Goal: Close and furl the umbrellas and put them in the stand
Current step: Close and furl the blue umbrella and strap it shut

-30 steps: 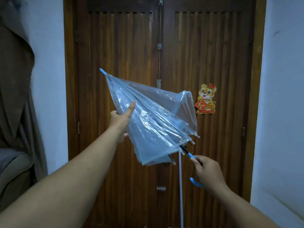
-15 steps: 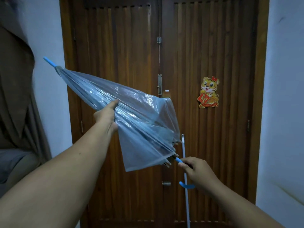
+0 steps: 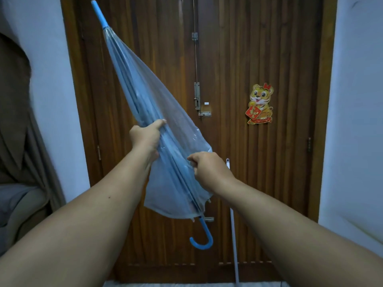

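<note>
A clear umbrella with a blue tip and hooked handle slants in front of a wooden double door. The left hand grips its middle; the right hand pinches the loose canopy lower down. A tiger sticker hangs on the door and a white pole leans against it. A curtain is cut off at left. No stand shows.

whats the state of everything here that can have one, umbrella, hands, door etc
clear umbrella: closed, canopy loose, not yet furled, tilted with tip up-left
blue hook handle: hanging free at the bottom, nobody holds it
left hand: grips the folded canopy mid-length
right hand: pinches the loose canopy lower down
wooden double door: shut
door latch: too small to tell if bolted
white pole: leaning upright against the door
</note>
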